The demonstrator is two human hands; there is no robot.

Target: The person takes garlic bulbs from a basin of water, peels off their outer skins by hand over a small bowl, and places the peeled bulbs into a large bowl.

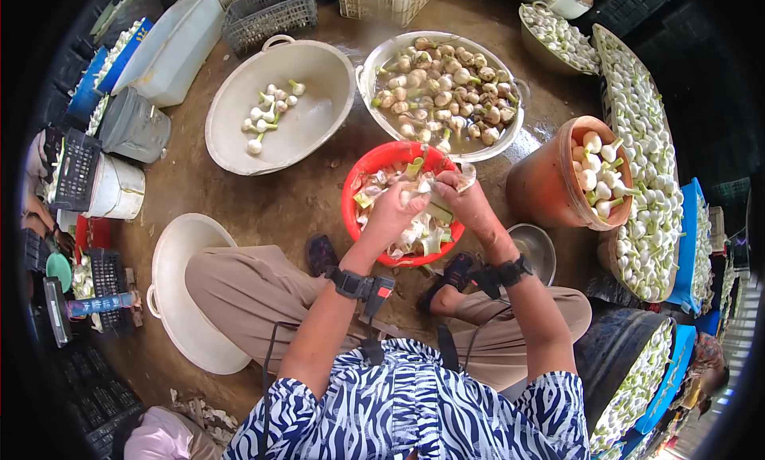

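Observation:
Both of my hands are over a red basin (348,209) filled with garlic skins and cut green stalks (434,241). My left hand (394,211) is closed, its fingers wrapped round a whitish garlic bulb (417,187) that is partly hidden. Close beside it, my right hand (468,203) pinches a pale, purplish piece of garlic skin (467,174). Just beyond the red basin, a wide metal basin (373,119) holds many unpeeled, brownish garlic bulbs (446,90). Left of that, a pale basin (323,82) contains several cleaned white bulbs (267,116).
An orange bucket (550,173) of bulbs stands at right, near a small metal bowl (535,249). Heaped garlic (641,157) lines the right side. Another pale basin (191,301) leans by my left knee. Crates (271,15) stand at the back; another person's sleeve (163,436) shows lower left.

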